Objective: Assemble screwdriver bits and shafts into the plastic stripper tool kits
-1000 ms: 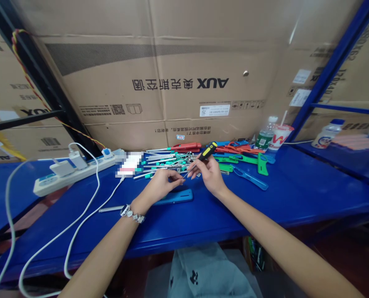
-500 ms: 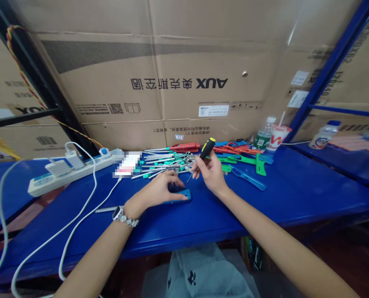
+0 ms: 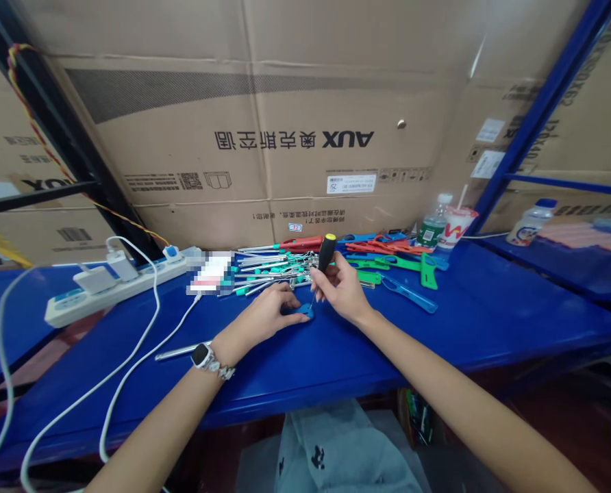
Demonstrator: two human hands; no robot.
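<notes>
In front of the pile of metal rods (image 3: 264,261), the left hand (image 3: 273,306) pinches a blue plastic handle (image 3: 307,312) between thumb and fingers, while the right hand (image 3: 345,287) grips a black-and-yellow screwdriver (image 3: 327,253), its shaft pointing down at the handle's end, with a power strip (image 3: 137,281) left of the pile and a bottle (image 3: 431,231) right of it.

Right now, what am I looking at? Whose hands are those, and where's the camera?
There's no robot here, just a person's two bare hands. The camera is worn on their head, looking forward and down at a blue table. The right hand holds a black-and-yellow screwdriver, its thin tip down at a blue plastic piece. The left hand holds that piece. Beyond the hands lie metal rods and colorful plastic parts. A white power strip sits at left.
</notes>
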